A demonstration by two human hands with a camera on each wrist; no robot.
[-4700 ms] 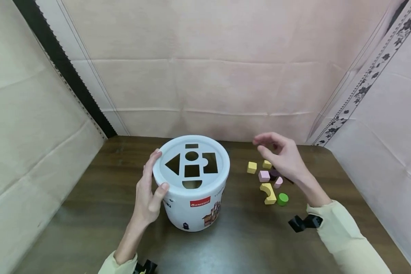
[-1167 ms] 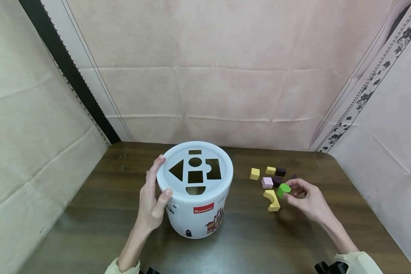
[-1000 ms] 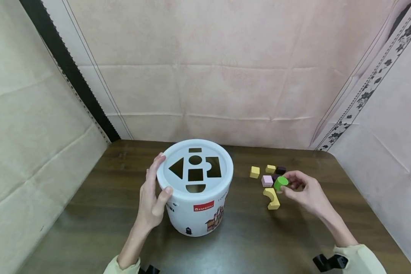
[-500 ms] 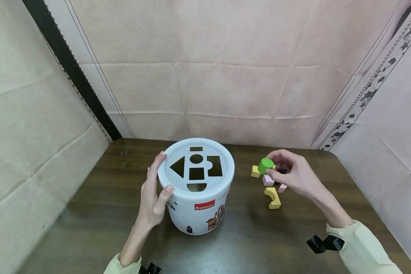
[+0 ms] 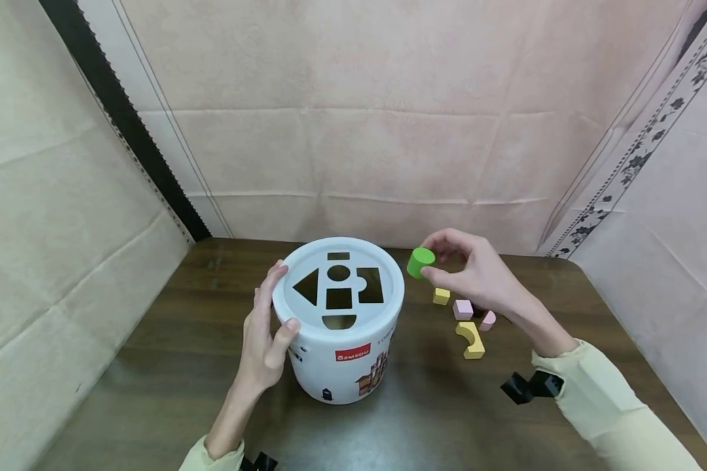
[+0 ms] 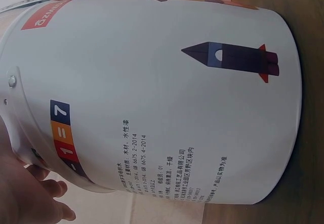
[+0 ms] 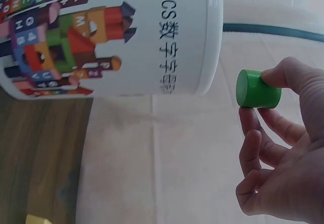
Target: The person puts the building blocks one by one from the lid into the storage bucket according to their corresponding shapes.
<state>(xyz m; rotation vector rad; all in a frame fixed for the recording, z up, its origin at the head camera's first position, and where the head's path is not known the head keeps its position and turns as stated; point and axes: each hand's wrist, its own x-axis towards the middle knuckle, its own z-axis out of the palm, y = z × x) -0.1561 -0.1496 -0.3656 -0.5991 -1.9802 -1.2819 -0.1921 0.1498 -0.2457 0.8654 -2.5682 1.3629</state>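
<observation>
My right hand [image 5: 474,271] pinches a green cylinder block [image 5: 420,263] between thumb and fingertips, just right of the lid and off the table. In the right wrist view the cylinder [image 7: 257,89] lies on its side between thumb and fingers, apart from the bucket. My left hand [image 5: 262,343] holds the left side of a white block bucket [image 5: 321,366], thumb over the rim. A pale blue lid [image 5: 291,320] covers the bucket. Its cut-outs include a triangle, a circle, a square and a half-round. The left wrist view shows the bucket's printed wall [image 6: 152,92] up close.
Right of the bucket, on the brown table [image 5: 171,392], lie a yellow arch block [image 5: 472,341], a pink block [image 5: 462,309], a pink rounded block [image 5: 488,320] and a yellow block [image 5: 441,296]. A dark block is partly hidden under my right forearm. Cloth walls [image 5: 389,150] surround the table.
My right hand reached over the blocks, picked up the green cylinder from the right of the pile, lifted it and carried it left towards the lid. My left hand stays on the bucket.
</observation>
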